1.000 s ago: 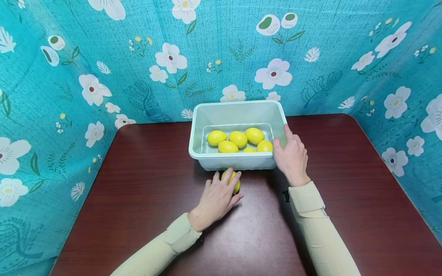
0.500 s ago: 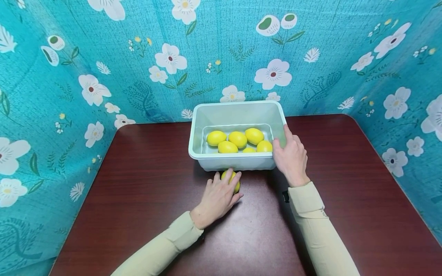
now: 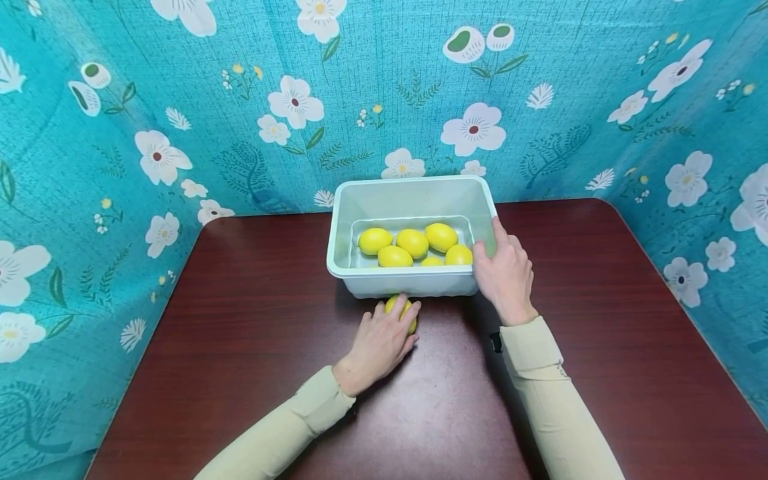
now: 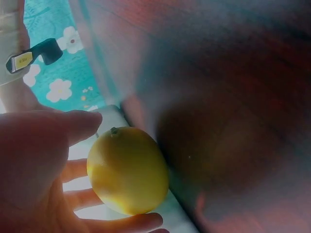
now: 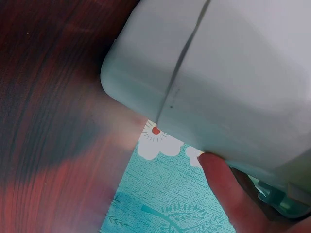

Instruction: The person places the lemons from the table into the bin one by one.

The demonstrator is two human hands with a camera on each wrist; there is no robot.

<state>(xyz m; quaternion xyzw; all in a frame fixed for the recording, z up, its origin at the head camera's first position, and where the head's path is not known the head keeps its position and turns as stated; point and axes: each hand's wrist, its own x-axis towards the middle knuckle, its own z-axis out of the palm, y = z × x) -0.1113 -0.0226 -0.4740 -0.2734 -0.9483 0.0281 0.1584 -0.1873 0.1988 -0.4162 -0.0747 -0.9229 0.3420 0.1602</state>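
My left hand (image 3: 378,343) lies over a single yellow lemon (image 4: 129,170) on the table, just in front of a pale grey-green plastic bin (image 3: 414,285). Its fingers curve round the lemon's far side with the thumb close beside it, and they partly cover the fruit in the head view. On the bin's right side, my right hand (image 3: 507,277) grips the rim, thumb over the front corner and fingers along the outer edge. Several lemons (image 3: 412,243) rest on the bin floor; the front wall hides part of the nearest ones.
The dark red-brown wooden table (image 3: 252,293) extends to both sides of the bin and towards me. Close behind the bin, a turquoise flowered cloth (image 3: 372,87) hangs along the table's back edge and sides.
The left hand has shifted very slightly forward, and its thumb and fingers have drawn in a little around the lemon. The right hand and the bin have stayed in place.
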